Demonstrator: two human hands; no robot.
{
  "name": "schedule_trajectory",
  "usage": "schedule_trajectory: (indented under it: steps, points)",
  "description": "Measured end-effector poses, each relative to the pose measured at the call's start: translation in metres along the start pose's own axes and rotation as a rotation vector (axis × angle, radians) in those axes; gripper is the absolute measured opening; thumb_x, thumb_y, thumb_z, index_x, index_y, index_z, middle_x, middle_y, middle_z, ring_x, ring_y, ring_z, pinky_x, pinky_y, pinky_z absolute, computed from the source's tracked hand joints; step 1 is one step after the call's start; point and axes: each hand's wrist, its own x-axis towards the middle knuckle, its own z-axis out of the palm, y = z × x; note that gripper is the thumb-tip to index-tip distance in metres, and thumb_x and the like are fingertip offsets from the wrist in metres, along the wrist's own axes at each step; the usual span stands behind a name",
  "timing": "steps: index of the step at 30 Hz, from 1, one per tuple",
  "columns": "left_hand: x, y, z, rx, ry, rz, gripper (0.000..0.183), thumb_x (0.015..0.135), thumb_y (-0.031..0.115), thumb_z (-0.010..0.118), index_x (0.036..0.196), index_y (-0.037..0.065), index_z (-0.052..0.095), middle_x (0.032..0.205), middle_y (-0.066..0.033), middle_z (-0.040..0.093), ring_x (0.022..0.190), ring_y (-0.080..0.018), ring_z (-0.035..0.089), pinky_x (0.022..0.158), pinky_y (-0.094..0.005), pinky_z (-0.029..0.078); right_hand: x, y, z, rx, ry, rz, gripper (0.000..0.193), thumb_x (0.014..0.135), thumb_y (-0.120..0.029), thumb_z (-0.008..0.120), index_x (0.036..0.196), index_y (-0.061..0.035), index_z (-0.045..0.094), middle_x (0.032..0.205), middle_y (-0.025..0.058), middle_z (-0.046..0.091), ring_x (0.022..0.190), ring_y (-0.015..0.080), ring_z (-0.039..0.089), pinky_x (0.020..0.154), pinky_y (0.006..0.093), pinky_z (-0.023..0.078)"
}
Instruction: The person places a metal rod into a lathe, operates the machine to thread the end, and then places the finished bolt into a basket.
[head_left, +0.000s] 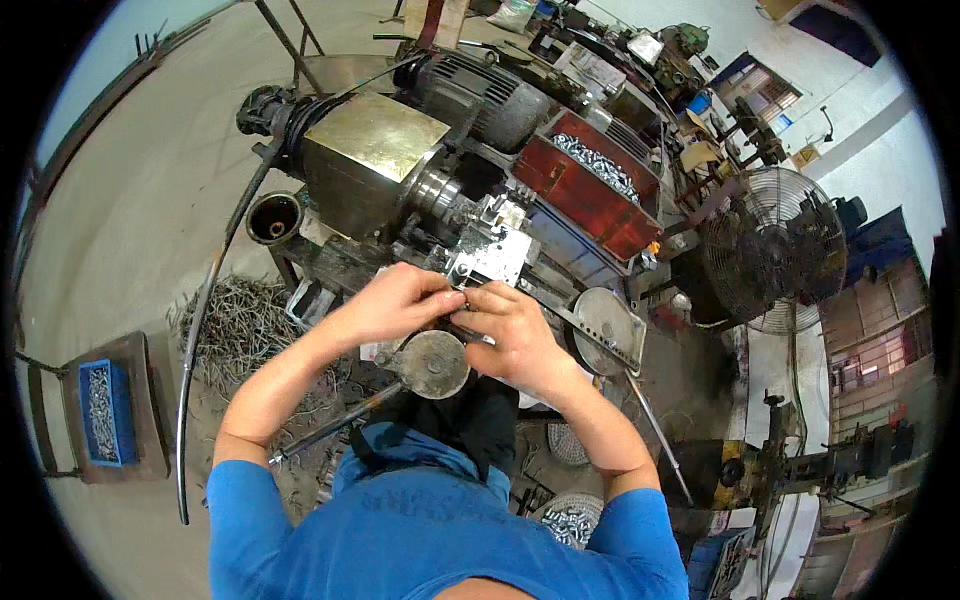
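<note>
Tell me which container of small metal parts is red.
The large box beside the ribbed motor, beyond the right hand: it is red, while the far-left bin is blue and the round basket below is pale.

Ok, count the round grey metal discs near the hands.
2: one round grey metal disc below the left hand, another disc right of the right hand. Others may be hidden.

Left hand (408, 297) and right hand (507, 325) meet at centre, contents hidden | boxy machine housing (365, 165), 11 o'clock | red bin (568, 194) holding metal parts (598, 165), 1–2 o'clock | fan (775, 245), 3 o'clock | tangled metal heap (235, 325), 9 o'clock | blue tray (127, 420) on desk (150, 420), 8–9 o'clock
</note>
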Motion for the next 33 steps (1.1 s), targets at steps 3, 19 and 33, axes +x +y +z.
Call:
schedule_trajectory:
  steps: [3,19,33]
  points:
    - [-0.011,-0.005,-0.041,0.059,0.156,-0.04,0.031,0.089,0.029,0.054,0.088,-0.001,0.062,0.065,-0.0103,0.059,0.056,-0.0152,0.057,0.052,-0.0311,0.044,0.017,0.034,0.002,-0.16,-0.085,0.077,0.038,0.053,-0.015,0.064,0.088,-0.0043,0.067,0.099,0.0142,0.062,0.084,0.03,0.056,0.073,0.0393,0.048]
    - [-0.249,-0.108,-0.116,0.575,0.663,-0.701,0.036,0.084,0.032,0.06,0.096,-0.002,0.058,0.072,-0.0221,0.059,0.07,-0.0364,0.059,0.061,-0.0414,0.044,0.082,0.153,0.067,-0.66,-0.382,0.334,0.031,0.05,-0.023,0.062,0.077,-0.018,0.074,0.084,0.008,0.066,0.099,0.025,0.054,0.107,0.0461,0.023]
    - [-0.299,-0.226,-0.274,1.489,0.405,-0.866,0.006,0.075,0.007,0.054,0.081,0.007,0.054,0.071,-0.0152,0.062,0.068,-0.0337,0.061,0.061,-0.0453,0.048,0.083,0.15,0.061,-0.597,-0.4,0.401,0.034,0.049,-0.022,0.062,0.081,-0.0177,0.073,0.082,0.0048,0.066,0.098,0.0222,0.054,0.108,0.048,0.02]
